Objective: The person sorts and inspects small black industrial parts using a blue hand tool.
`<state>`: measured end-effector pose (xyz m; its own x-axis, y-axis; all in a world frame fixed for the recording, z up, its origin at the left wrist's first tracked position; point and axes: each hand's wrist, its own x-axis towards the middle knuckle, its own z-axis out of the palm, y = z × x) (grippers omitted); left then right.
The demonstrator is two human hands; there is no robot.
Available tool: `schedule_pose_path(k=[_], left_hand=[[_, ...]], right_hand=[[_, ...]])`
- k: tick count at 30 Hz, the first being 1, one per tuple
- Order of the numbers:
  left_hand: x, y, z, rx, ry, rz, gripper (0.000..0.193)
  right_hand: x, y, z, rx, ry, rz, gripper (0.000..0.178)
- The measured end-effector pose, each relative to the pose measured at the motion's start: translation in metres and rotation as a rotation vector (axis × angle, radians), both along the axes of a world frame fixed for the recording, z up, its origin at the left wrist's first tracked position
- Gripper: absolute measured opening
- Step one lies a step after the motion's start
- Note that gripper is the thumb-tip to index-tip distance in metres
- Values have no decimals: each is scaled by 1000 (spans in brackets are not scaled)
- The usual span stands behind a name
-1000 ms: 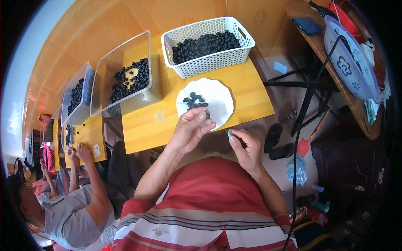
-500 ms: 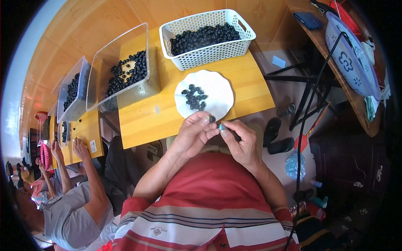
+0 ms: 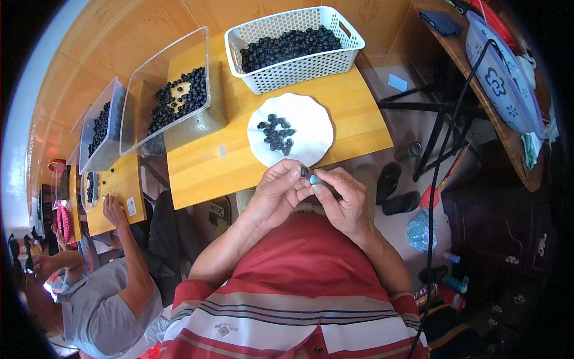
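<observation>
My left hand and my right hand meet just below the near edge of the wooden table. Between the fingertips of both hands sits one small dark round piece. My right hand also grips a small thin tool with a light blue tip against it. Right above the hands a white plate carries a little heap of the same dark pieces.
A white perforated basket full of dark pieces stands at the table's far side. A clear plastic bin with more of them is at the left. Another person works at a second table on my left. Shoes lie on the floor at right.
My hands were apart a second ago, the left near the plate. They have come together below the table edge, and the view has shifted slightly.
</observation>
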<state>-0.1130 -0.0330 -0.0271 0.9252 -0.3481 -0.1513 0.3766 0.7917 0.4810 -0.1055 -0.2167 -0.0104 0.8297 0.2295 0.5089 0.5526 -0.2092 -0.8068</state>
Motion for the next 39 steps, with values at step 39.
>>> schedule_pose_path(k=[39], left_hand=[[-15,1,6,44,4,-1,11]], right_hand=[[-11,-1,4,-60,-44,19,23]])
